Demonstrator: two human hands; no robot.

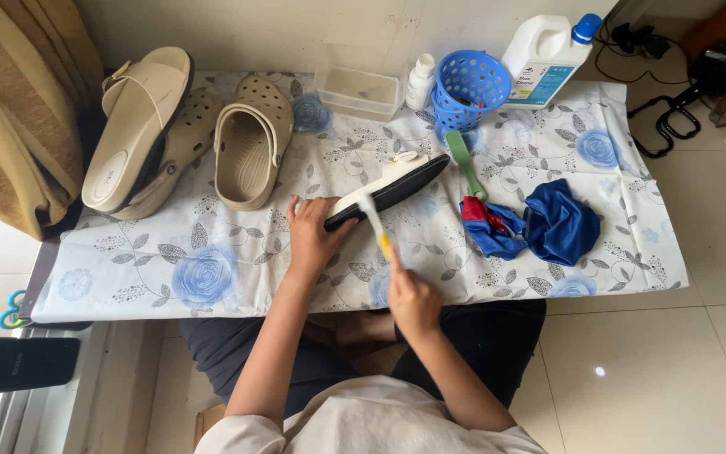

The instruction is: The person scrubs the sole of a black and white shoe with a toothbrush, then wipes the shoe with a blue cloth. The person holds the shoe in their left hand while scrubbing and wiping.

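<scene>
One sandal (390, 190), mid-table: left hand (313, 235) grips its near end, right hand (412, 296) grips a toothbrush (375, 220) on its sole. Bare cloth (128, 269) lies leftward; table edge near wrists.

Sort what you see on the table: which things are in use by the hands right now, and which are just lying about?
In use:
left hand, steadying the sandal
right hand, holding the toothbrush against it

Lying about:
clogs
leaning sandal
green brush
blue cloths
basket
jug
small bottle
clear tub
</scene>
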